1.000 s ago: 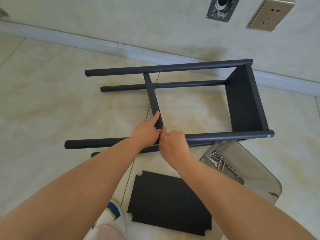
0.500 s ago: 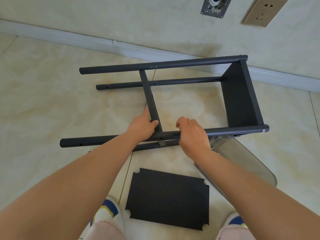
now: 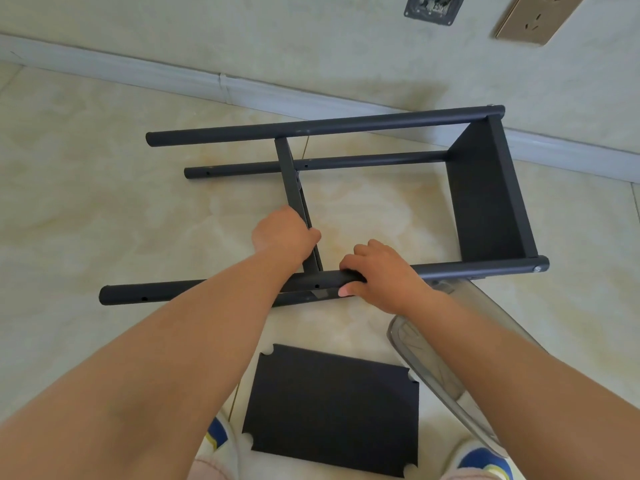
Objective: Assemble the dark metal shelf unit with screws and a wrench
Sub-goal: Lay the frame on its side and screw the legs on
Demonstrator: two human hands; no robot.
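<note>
Left hand (image 3: 284, 233) grips the middle shelf (image 3: 294, 188). Right hand (image 3: 379, 271) grips the front pole (image 3: 478, 268). Loose panel (image 3: 332, 410) and clear container (image 3: 433, 358) lie nearby.

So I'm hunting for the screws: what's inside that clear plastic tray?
Nothing can be made out inside the clear tray. The right forearm crosses over most of it, so any screws there are hidden. The visible near strip shows only pale floor through the plastic.

Right arm covers most of the clear tray (image 3: 446, 372); socket (image 3: 533, 19) cut off at top; lower tube (image 3: 304, 296) possibly behind the hands.
</note>
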